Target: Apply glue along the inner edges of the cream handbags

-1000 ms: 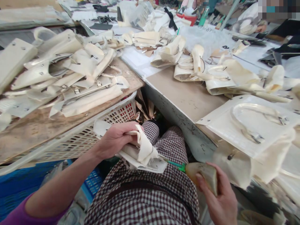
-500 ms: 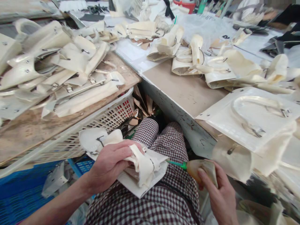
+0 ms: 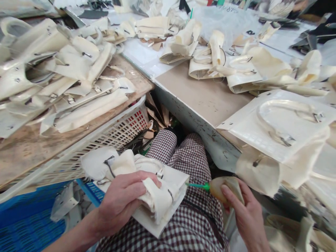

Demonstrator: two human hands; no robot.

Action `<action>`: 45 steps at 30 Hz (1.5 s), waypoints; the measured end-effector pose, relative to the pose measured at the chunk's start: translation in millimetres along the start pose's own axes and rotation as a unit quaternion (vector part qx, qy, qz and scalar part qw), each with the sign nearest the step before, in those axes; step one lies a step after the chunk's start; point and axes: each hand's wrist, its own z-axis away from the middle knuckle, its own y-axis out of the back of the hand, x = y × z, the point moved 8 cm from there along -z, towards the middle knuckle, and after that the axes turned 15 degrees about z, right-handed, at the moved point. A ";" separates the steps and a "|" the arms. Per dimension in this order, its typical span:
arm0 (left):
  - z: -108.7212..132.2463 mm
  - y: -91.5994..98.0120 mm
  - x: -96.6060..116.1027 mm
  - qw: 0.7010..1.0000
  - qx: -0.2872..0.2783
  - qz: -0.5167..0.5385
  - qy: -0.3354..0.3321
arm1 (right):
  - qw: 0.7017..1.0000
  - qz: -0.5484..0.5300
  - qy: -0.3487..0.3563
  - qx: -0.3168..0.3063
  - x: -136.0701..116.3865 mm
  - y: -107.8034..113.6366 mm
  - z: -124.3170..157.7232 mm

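Observation:
My left hand (image 3: 119,203) is closed on a cream bag piece (image 3: 168,189) with a folded cloth lining, resting on my checked-trouser lap (image 3: 183,224). My right hand (image 3: 245,215) grips a yellowish squeeze bottle (image 3: 225,189) whose green nozzle (image 3: 198,185) points at the right edge of the bag piece, almost touching it. A metal ring and a handle of the piece show just above my left fingers.
A white plastic basket (image 3: 115,131) sits under a wooden board piled with cream bag parts (image 3: 65,80). A blue crate (image 3: 28,224) is at lower left. A finished cream bag panel with handle (image 3: 283,122) lies on the white table (image 3: 204,101) to the right, more pieces behind.
My left hand has turned and slid the bag piece down my lap toward me, showing more of its flat panel. The bottle in my right hand has stayed close by, nozzle still at the piece's edge.

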 end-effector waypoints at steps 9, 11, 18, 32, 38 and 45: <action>6.6 -4.2 -2.5 1.000 0.015 0.004 -0.006 | 0.993 0.076 0.069 0.053 1.9 10.9 2.3; 7.2 -4.9 -1.8 1.000 0.015 0.005 -0.015 | 0.997 0.065 0.051 0.014 -1.3 7.2 6.3; 8.9 -7.1 -3.0 1.000 -0.005 0.002 -0.006 | 1.000 0.026 0.014 -0.006 -11.4 5.4 11.3; 6.8 -5.5 -5.0 0.999 0.021 0.012 0.020 | 1.000 0.022 0.010 0.001 -4.7 6.9 16.0; 5.5 -7.3 -6.5 0.999 0.017 0.006 0.028 | 1.000 0.007 0.009 -0.006 -5.3 10.0 16.7; 0.9 -9.2 -4.3 1.000 0.010 0.005 0.021 | 0.988 -0.100 -0.040 -0.111 -7.1 -11.4 34.7</action>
